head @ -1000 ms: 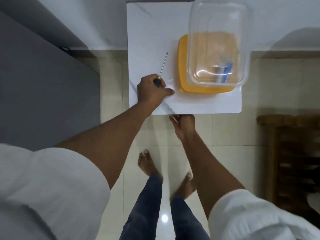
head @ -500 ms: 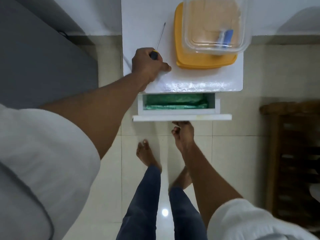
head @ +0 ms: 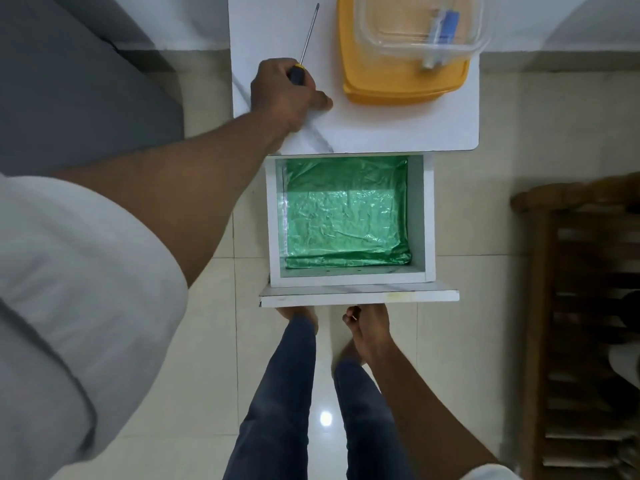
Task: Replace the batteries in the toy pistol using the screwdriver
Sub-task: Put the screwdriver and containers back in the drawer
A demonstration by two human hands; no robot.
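My left hand [head: 280,93] rests on the white table top [head: 398,129], closed around the black and yellow handle of the screwdriver [head: 309,32]; its thin shaft points away from me. Below the table edge, the white drawer [head: 420,216] stands pulled far out. A crinkled green plastic sheet [head: 346,216] lines it and nothing else shows inside. My right hand [head: 369,330] sits just under the drawer's front panel [head: 360,296] with its fingers curled at the lower edge. No toy pistol is in view.
A clear plastic container [head: 415,29] holding a small blue and white item sits on a yellow lid [head: 398,88] at the table's far right. A dark wooden rack [head: 588,306] stands to the right, a grey surface [head: 69,81] to the left. My legs are below the drawer.
The drawer has slid out from fully closed to wide open, drawn by my right hand. My left hand kept its hold on the screwdriver on the table top.
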